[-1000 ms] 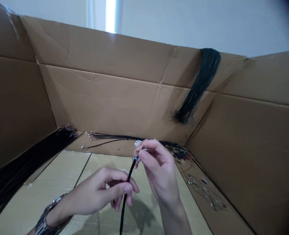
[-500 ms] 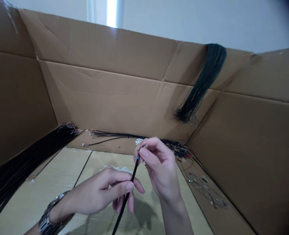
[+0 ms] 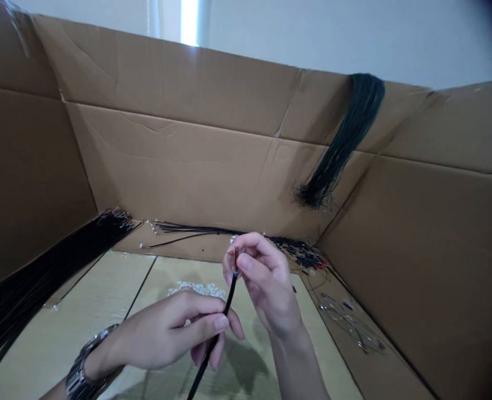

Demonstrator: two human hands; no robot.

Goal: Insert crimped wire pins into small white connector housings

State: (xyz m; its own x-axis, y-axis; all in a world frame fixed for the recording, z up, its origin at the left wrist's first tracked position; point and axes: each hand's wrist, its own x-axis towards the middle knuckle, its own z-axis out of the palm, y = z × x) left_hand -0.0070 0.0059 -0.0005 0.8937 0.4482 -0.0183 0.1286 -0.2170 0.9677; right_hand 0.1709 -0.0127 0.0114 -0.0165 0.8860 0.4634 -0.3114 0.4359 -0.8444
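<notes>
A black cable (image 3: 230, 299) runs up from the bottom edge, tilted to the right. My left hand (image 3: 183, 328) pinches it between thumb and forefinger, a short way below its stripped end. Thin coloured wires (image 3: 235, 259) stick out of the black jacket at the top. Around these wires my right hand (image 3: 264, 283) is closed, its thumb and forefinger at their side; the fingers partly hide the wire tips. Behind my left hand lies a scatter of small white connectors (image 3: 204, 289) on the work surface.
Cardboard walls (image 3: 179, 144) enclose the surface. A thick bundle of black cables (image 3: 58, 266) lies at left, and more cables (image 3: 195, 228) along the back. Dark green strands (image 3: 349, 139) hang over the back wall. Eyeglasses (image 3: 349, 322) rest at right, near small black pieces (image 3: 299, 253).
My right hand has shifted slightly left, and its fingers have turned so more of the coloured wires show. The cable's upper part now bends more upright. My left hand keeps its hold.
</notes>
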